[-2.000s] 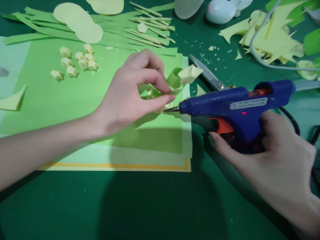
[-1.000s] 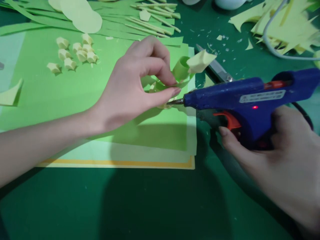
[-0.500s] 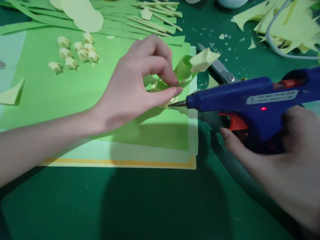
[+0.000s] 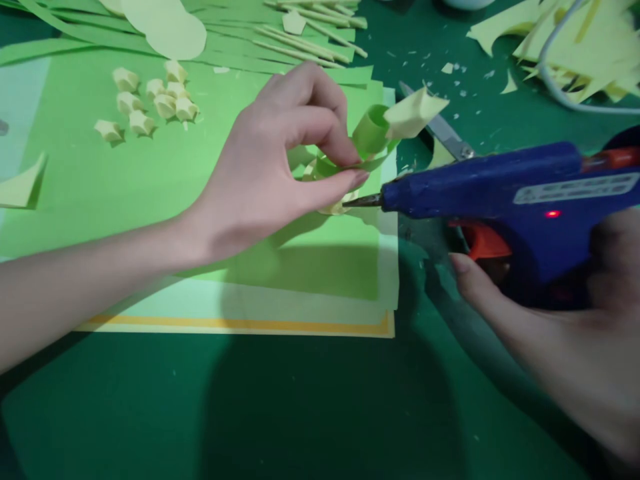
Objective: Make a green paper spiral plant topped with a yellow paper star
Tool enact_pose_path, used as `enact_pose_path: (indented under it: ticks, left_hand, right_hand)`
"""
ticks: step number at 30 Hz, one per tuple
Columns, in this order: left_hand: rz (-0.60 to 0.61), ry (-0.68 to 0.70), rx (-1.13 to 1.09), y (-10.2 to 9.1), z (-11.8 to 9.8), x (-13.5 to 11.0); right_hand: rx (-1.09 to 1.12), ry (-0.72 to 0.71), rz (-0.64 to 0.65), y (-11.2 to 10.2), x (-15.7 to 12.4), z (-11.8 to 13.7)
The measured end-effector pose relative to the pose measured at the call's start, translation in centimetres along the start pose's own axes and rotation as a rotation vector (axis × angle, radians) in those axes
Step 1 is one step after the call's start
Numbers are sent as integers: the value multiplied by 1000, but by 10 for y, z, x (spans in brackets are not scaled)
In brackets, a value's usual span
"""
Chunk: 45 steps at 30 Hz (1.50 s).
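My left hand (image 4: 285,160) pinches a curled green paper strip (image 4: 371,133) between thumb and forefinger. A pale yellow folded paper piece (image 4: 416,115) sits at the strip's far end. Beneath my fingers, a partly hidden pale yellow paper piece (image 4: 333,208) shows. My right hand (image 4: 565,340) grips a blue glue gun (image 4: 480,183) with an orange trigger and a lit red light. Its metal nozzle points left, close to the yellow piece below my left thumb; whether it touches I cannot tell. My right thumb is below the trigger.
Several small yellow paper stars (image 4: 143,123) lie on the green paper sheets (image 4: 240,87). Rolled paper sticks (image 4: 300,47) and cut green strips are at the back. Scissors (image 4: 447,133) lie behind the glue gun. Yellow scraps (image 4: 575,53) and a white cord (image 4: 545,73) occupy the back right.
My right hand and the glue gun have shifted slightly to the right. My left hand keeps its pinch on the green strip, almost unmoved.
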<state>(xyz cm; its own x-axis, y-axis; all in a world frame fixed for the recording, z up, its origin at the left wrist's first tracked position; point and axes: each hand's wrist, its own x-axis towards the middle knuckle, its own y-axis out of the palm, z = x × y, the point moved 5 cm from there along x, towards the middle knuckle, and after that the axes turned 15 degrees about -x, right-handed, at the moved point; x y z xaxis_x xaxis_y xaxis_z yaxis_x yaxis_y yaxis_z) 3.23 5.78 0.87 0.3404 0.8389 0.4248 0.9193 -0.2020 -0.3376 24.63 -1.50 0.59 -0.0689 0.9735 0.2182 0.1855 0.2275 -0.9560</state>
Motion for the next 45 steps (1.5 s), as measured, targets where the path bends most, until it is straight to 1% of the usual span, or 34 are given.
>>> enact_pose_path:
  ticks: [3, 6, 12, 19, 25, 29, 34, 40, 45]
  left_hand:
    - [-3, -14, 3, 0, 0, 1]
    - [-3, 11, 7, 1, -2, 1]
    - [0, -19, -13, 1, -1, 1]
    - [-14, -45, -26, 0, -1, 1]
    - [-5, 41, -4, 1, 1, 2]
    - [-19, 61, -1, 0, 2, 1]
    - [-3, 79, 11, 0, 1, 0]
    - [-3, -18, -2, -1, -1, 0]
    - [6, -50, -45, -2, -1, 1]
  right_hand:
    - [24, 58, -47, -6, 3, 1]
    - [23, 63, -20, -8, 6, 4]
    - [13, 48, 17, -7, 6, 3]
    - [1, -34, -30, -10, 7, 4]
    - [-5, -45, -46, -6, 8, 4]
    - [-40, -20, -67, -4, 4, -1]
    - [-83, -44, -63, -8, 3, 1]
    - [-202, -82, -22, -19, 7, 6]
    - [-213, -205, -31, -28, 13, 9]
